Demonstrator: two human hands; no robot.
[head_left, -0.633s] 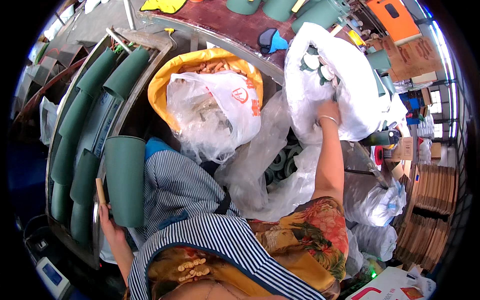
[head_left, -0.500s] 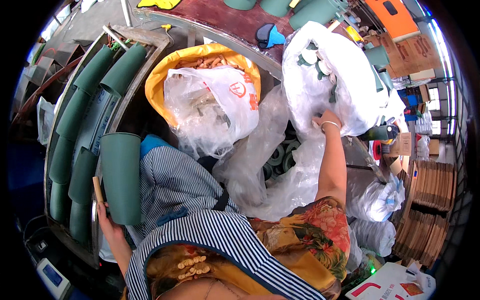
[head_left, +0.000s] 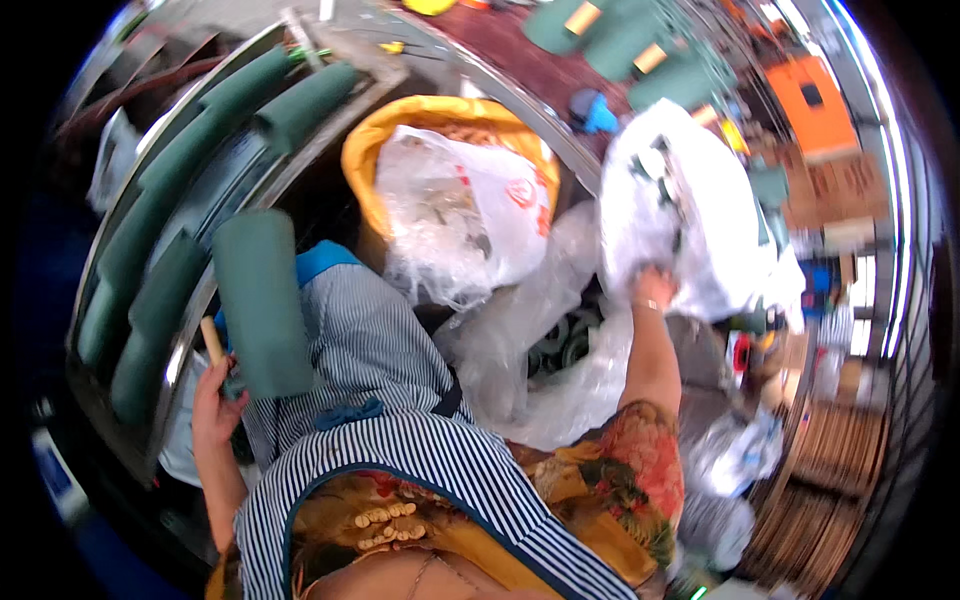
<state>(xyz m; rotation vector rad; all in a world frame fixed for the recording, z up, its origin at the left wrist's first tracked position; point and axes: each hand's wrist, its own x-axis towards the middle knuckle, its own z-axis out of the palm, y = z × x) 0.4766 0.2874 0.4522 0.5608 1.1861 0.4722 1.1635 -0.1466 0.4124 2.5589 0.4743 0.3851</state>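
Observation:
My left hand (head_left: 214, 402) is closed round the lower end of a green tapered cylinder (head_left: 262, 305) with a pale wooden handle (head_left: 211, 340) on its side. This piece is held beside my left thigh. My right hand (head_left: 654, 287) reaches to the near edge of the mouth of a white plastic bag (head_left: 715, 220). Its fingers are blurred and partly hidden by the bag, so their grip does not show. Small dark green and white parts (head_left: 655, 165) lie inside that bag.
A yellow-rimmed sack (head_left: 365, 165) of wooden pieces, partly covered by a white plastic bag (head_left: 440, 190), stands ahead. Clear plastic (head_left: 490, 360) surrounds dark green rings (head_left: 568, 345). At left, a metal-edged rack (head_left: 215, 290) holds several green cylinders (head_left: 165, 300). Cardboard stacks (head_left: 845, 440) stand right.
The view has turned and blurred. My left hand has shifted from touching the wooden handle to a closer grip on the green cylinder's lower end. My right hand has moved further into the bag's mouth.

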